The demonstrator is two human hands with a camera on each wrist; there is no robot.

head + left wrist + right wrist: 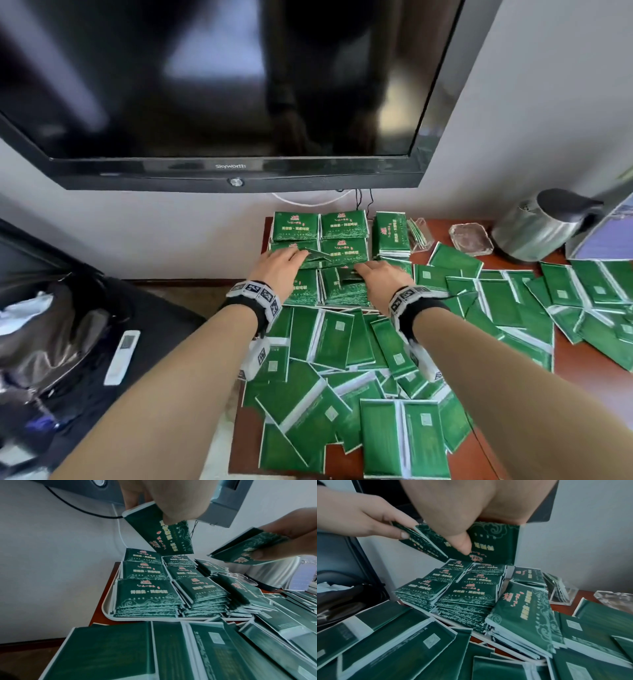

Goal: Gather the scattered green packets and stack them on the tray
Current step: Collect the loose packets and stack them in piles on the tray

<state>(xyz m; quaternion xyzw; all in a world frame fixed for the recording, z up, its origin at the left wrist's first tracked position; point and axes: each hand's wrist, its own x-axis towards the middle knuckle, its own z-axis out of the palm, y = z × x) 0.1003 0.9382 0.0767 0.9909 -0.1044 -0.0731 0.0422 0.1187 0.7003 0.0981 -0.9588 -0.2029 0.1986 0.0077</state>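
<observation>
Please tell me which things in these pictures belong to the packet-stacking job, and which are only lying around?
Belong to the job:
left hand, holding a packet
right hand, holding packets
stacked packets
tray
scattered packets

Only lying around:
television
kettle
glass ashtray
remote control

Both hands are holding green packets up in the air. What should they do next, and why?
Probably lower the left hand's packet onto a stack on the tray beneath it. The right hand also holds packets above the stacks, and many loose packets remain.
</observation>
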